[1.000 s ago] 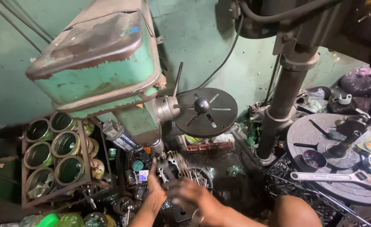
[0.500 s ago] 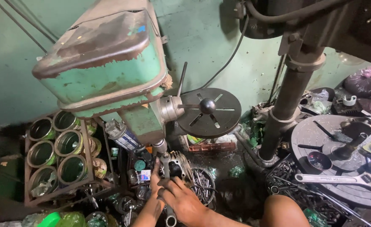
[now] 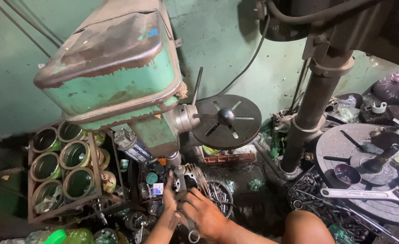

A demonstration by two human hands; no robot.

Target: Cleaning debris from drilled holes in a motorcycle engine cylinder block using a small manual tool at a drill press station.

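Left hand [image 3: 169, 195]: fingers curled against the drill chuck [image 3: 177, 168], gripping it from the left.
Right hand [image 3: 204, 214]: closed around a metal wrench [image 3: 191, 229], just beside the left hand.
Chuck: directly above both hands, under the green drill press head [image 3: 111, 68].
Tins [image 3: 59, 165]: racked well left of the hands.
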